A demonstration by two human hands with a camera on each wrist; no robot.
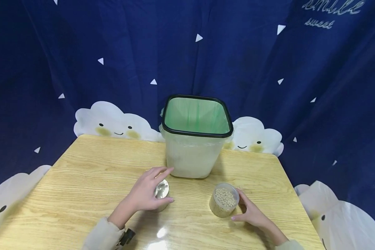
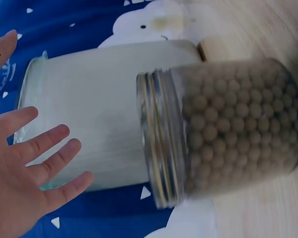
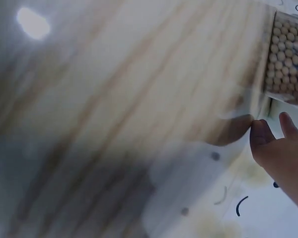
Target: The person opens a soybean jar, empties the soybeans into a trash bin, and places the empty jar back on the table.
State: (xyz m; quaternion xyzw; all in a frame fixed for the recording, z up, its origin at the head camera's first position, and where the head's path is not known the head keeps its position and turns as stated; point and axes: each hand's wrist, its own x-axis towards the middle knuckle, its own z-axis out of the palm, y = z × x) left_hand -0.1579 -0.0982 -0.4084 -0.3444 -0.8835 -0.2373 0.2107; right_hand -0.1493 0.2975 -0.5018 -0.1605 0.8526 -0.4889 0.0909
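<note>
My left hand (image 1: 147, 191) hovers around a jar with a shiny metallic lid (image 1: 161, 189), its fingers spread and apart from it in the left wrist view. Through the clear wall of that jar (image 2: 238, 129) show many round beige beans or beads. To the right stands a second clear tub (image 1: 218, 208), also filled with small beige balls, which show from above. My right hand (image 1: 251, 211) is at that tub's right side, fingers slightly bent and fingertips close to the wall. In the right wrist view, the right hand (image 3: 283, 148) shows just below the tub (image 3: 288, 59), holding nothing.
A pale square bin (image 1: 190, 156) with a black rim and green inside stands behind the two jars, near the table's back edge. The wooden table (image 1: 106, 173) meets a dark blue curtain (image 1: 128, 52) printed with clouds and white triangles.
</note>
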